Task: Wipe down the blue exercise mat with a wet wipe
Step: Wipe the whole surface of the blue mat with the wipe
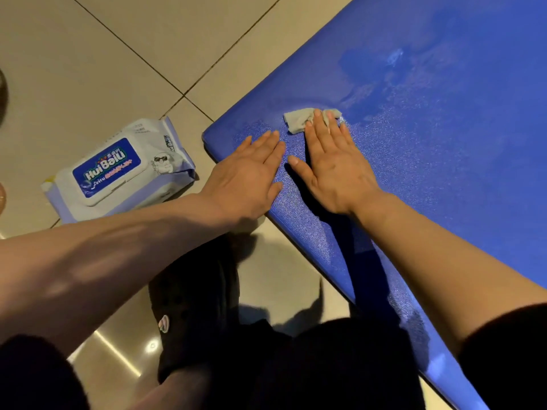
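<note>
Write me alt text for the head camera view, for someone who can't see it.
A person's right hand presses a crumpled wet wipe flat under its fingertips on a blue exercise mat, while the left hand rests flat on the mat's corner. A closed pack of wipes lies on the tiled floor beside the mat.

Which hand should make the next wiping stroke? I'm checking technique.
Probably the right hand: its straight fingers already press the wet wipe onto the blue mat. The left hand lies flat near the mat's corner, touching no wipe, so it seems better suited to steadying.
</note>
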